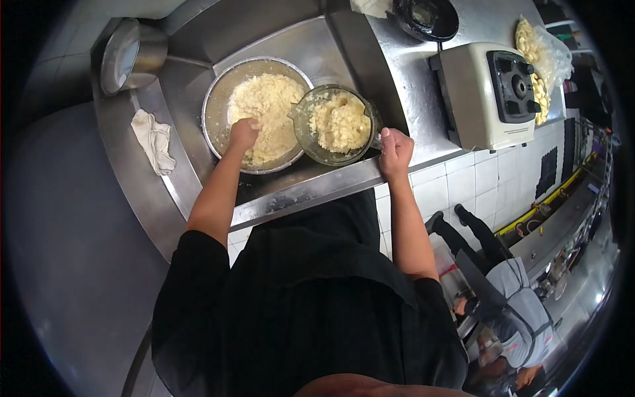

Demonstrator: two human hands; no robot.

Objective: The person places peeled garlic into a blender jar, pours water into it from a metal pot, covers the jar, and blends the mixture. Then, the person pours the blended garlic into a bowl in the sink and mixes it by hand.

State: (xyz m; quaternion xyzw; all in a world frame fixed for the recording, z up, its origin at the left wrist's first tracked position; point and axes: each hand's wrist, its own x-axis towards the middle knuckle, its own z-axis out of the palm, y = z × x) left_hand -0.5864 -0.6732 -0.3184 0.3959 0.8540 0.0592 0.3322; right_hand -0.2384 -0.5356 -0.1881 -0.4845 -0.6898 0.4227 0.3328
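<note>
A round metal bowl [210,109] rests in the steel sink, holding a crumbly, wet, pale yellow mash [271,109]. My left hand [245,133] is over the bowl's near left part, its curled fingers at the mash; what they hold, if anything, is hidden. My right hand [395,152] grips the handle of a see-through blender jar [301,129], thumb on top. The jar is tilted over the bowl's right rim, its mouth toward me, with a lump of the same mash [340,122] inside.
A steel sink [297,198] surrounds the bowl. On its left ledge lie a white cloth [153,140] and a metal pot [149,56]. To the right are a blender base [476,96], a black lid-like piece [426,16] and bagged pale pieces [529,43]. Another person [522,311] works behind, lower right.
</note>
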